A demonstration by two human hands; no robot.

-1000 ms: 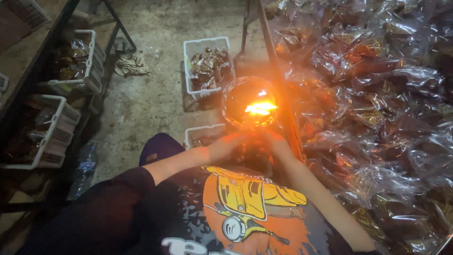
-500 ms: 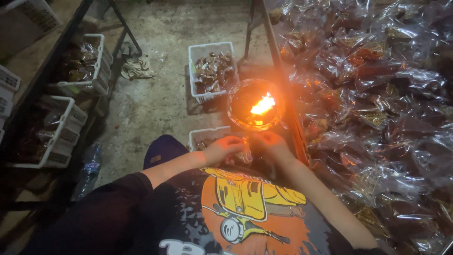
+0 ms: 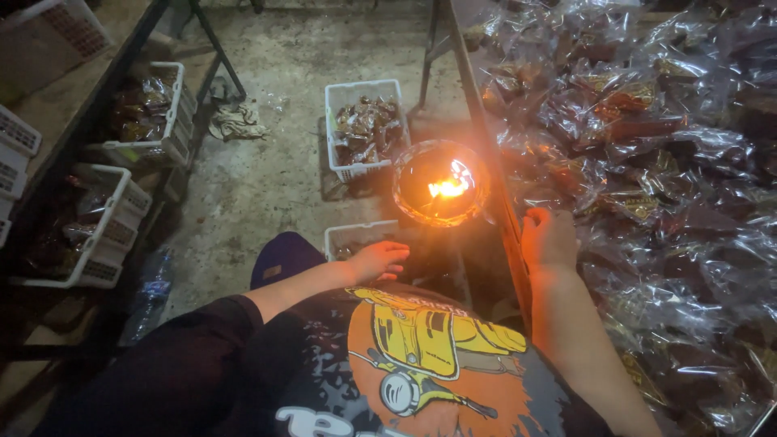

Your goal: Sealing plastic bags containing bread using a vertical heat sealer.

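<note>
Along the left edge, white slatted plastic crates [image 3: 121, 214] of dark wrapped goods are sitting on a dark metal rack [image 3: 81, 146], and a clear plastic bottle [image 3: 154, 283] is lying on the bare concrete floor [image 3: 267, 178] below them. That floor strip is offering the only open room for moving.

The left hand [image 3: 379, 260] is hovering low over a white crate at the person's knees [image 3: 356, 236], fingers loosely curled and holding nothing that I can make out. Another white plastic crate of brown packets [image 3: 364, 125] is standing farther off.

In the middle, a round dish carrying a small open flame [image 3: 441, 184] is burning just beside the sloping metal edge of the table [image 3: 486, 154]. The right hand [image 3: 550, 239] is resting open and flat on that edge, empty, close to the flame.

To the right, a heap of crinkled clear plastic bags of dark goods [image 3: 647, 146] is crowding the table right up to the hand. In my judgement, a bag sliding toward the flame could melt or catch, and a sleeve or wrist passing over it could be burned.
</note>
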